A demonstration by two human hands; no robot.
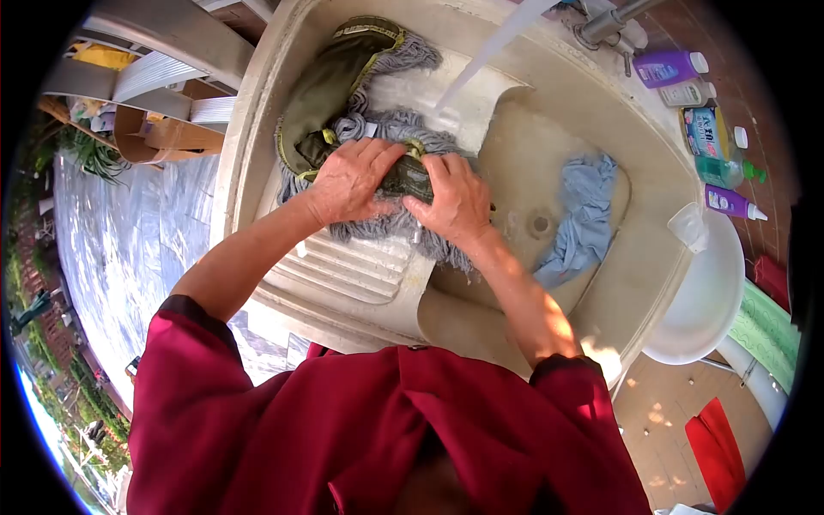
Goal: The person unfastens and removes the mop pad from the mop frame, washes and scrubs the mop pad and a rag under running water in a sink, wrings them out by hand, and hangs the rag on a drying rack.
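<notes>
A wet mop head (330, 86), with a dark green fabric backing, yellow edging and grey yarn strands, lies across the ribbed washboard (343, 268) of a beige sink. My left hand (356, 180) presses on the mop head, fingers curled over a bunched fold of the green backing. Close beside it, my right hand (455, 199) grips the same fold, its thumb towards me. The fingers' undersides are hidden. A stream of water (485, 60) falls behind my hands. In the basin to the right, a light blue cloth (584, 210) lies by the drain (541, 226).
Several bottles, one a purple bottle (665, 69), line the ledge at right, with a tap (605, 26) behind. A white basin (708, 296) stands beyond the sink's right rim. Left are a metal ladder (163, 73) and a cardboard box (172, 137).
</notes>
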